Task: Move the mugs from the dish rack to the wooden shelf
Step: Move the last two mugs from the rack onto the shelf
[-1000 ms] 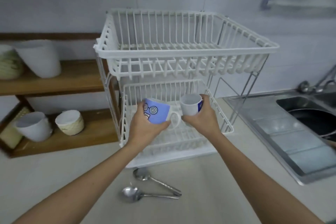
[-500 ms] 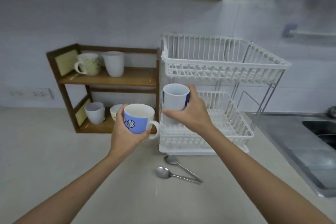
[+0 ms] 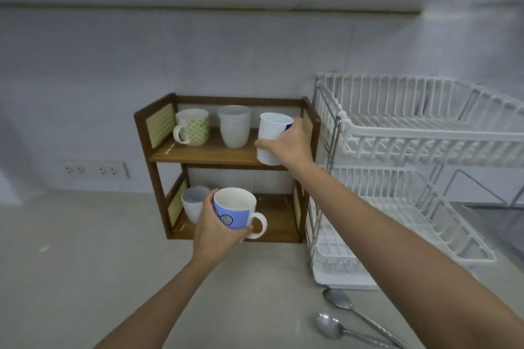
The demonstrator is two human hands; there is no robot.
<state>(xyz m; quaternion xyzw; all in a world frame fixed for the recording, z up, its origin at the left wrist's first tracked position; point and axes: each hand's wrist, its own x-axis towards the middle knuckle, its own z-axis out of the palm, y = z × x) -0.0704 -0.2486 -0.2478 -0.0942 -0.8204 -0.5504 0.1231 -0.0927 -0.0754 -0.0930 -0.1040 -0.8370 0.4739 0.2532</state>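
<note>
My right hand (image 3: 287,144) grips a white mug (image 3: 270,137) at the right end of the wooden shelf's (image 3: 209,154) upper board; whether its base touches the board I cannot tell. My left hand (image 3: 217,231) holds a blue mug with a spiral pattern (image 3: 235,211) in front of the lower board, handle to the right. A green-patterned mug (image 3: 192,127) and a plain white cup (image 3: 234,130) stand on the upper board. Another white cup (image 3: 194,202) sits on the lower board, partly hidden by my left hand. The white two-tier dish rack (image 3: 419,136) to the right holds no mugs.
Two metal spoons (image 3: 348,317) lie on the counter in front of the rack. A wall socket strip (image 3: 92,170) is left of the shelf. A steel sink edge (image 3: 493,212) shows at far right. An overhead cabinet hangs above.
Both hands carried their mugs left from the rack to the shelf. The right hand rose to the upper board; the left went to the lower one. My view swung left.
</note>
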